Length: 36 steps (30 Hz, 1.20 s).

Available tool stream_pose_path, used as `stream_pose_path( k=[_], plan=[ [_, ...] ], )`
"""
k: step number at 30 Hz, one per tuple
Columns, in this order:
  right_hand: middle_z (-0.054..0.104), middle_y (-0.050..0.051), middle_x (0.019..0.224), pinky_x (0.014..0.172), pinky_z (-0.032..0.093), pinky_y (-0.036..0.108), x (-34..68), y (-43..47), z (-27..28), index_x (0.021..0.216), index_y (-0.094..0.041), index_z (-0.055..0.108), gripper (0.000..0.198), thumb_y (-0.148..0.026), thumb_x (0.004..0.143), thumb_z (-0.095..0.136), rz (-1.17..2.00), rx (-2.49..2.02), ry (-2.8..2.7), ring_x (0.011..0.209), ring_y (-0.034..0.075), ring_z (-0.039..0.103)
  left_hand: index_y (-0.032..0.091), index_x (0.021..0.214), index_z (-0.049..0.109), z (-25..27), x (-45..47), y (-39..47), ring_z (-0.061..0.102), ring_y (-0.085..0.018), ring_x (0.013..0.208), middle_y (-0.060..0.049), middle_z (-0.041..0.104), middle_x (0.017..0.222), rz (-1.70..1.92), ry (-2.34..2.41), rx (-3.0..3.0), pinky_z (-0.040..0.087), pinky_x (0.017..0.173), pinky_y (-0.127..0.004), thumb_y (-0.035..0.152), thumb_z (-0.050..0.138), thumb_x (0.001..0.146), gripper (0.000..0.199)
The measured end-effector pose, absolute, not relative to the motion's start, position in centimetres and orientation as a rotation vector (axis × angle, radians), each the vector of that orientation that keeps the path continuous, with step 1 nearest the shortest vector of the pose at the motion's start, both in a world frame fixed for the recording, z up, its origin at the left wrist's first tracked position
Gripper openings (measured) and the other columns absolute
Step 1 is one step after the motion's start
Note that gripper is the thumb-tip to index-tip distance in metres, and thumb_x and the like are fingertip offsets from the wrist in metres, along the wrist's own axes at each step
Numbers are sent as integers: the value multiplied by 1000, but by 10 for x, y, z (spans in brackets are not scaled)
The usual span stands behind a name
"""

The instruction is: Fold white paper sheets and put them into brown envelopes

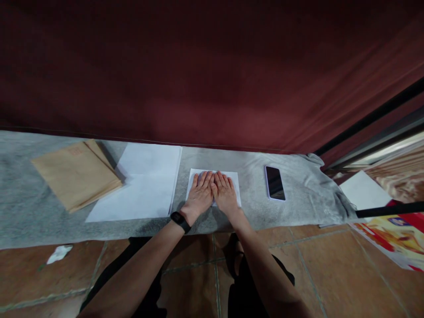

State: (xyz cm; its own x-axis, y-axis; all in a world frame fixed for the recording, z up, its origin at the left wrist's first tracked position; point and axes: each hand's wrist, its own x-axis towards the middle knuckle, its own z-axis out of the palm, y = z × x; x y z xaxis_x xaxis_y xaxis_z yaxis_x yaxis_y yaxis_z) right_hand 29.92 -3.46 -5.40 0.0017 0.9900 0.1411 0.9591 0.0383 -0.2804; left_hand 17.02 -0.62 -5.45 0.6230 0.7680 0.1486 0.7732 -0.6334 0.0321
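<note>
paper (pixel 234 177), a small white rectangle, lies on the grey cloth (pixel 311 190) straight in front of the person, and from where i stand it is mostly covered by two hands. the left hand (pixel 201 192), with a black wristband (pixel 180 221) at its wrist, is spread flat, palm down, its fingers long and pointing away from the body; the right hand (pixel 226 192) lies beside it the same way, the two meeting near the middle of the paper. neither grips anything; both are simply laid on top. whether the paper is a single layer or folded, i cannot tell from here. to do this pressing well, i would say, keep the weight even through both palms, and slide outward from the middle toward the sides so no ripple gets trapped. the cloth looks soft and slightly rumpled, so a hard shove could drag the paper along with it; steady downward pressure seems better. the fingertips are close to the far edge, so easy there. to the left, well placed for reach, lie larger white sheets (pixel 145 185), with brown envelopes (pixel 77 172) resting partly over them, and to the right, apart from the hands, lies a phone (pixel 274 183).
</note>
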Motion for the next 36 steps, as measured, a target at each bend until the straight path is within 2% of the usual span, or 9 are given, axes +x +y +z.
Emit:
stream_pose_path(
  k=[11, 18, 26, 32, 36],
  plan=[
    [36, 12, 161, 122, 25, 47, 314, -36, -60, 153, -11, 40, 54, -38, 107, 30, 8, -2020, -2024, 148, 28, 36, 10, 154, 37, -50, 174, 3, 25, -28, 153, -12, 33, 163, -267, -1439, -2819, 15, 125, -55, 27, 28, 101, 56],
    [36, 16, 160, 121, 27, 46, 332, -46, -66, 155, -8, 35, 59, -41, 107, 31, -75, -2079, -2009, 149, 27, 35, 5, 154, 34, -47, 169, 4, 26, -29, 153, -17, 32, 162, -261, -1535, -2739, 11, 125, -54, 36, 26, 103, 61],
    [35, 19, 160, 120, 28, 47, 352, -60, -67, 155, -5, 34, 61, -41, 106, 33, -94, -2136, -1971, 148, 29, 35, 1, 154, 34, -51, 157, 3, 29, -31, 151, -20, 34, 160, -226, -1622, -2650, 20, 124, -51, 41, 26, 103, 65],
    [42, 23, 156, 118, 29, 49, 360, -69, -59, 151, -2, 39, 59, -37, 104, 39, -104, -2195, -1891, 145, 32, 37, -1, 153, 34, -55, 147, -3, 31, -33, 150, -24, 33, 160, -258, -1676, -2582, 27, 121, -51, 37, 28, 102, 64],
    [56, 23, 142, 107, 40, 46, 362, -70, -44, 142, -6, 52, 50, -35, 102, 44, -10, -2294, -1789, 130, 34, 50, -5, 150, 36, -56, 142, -11, 33, -37, 149, -28, 33, 158, -229, -1723, -2517, 29, 119, -52, 36, 30, 102, 64]
  ],
)
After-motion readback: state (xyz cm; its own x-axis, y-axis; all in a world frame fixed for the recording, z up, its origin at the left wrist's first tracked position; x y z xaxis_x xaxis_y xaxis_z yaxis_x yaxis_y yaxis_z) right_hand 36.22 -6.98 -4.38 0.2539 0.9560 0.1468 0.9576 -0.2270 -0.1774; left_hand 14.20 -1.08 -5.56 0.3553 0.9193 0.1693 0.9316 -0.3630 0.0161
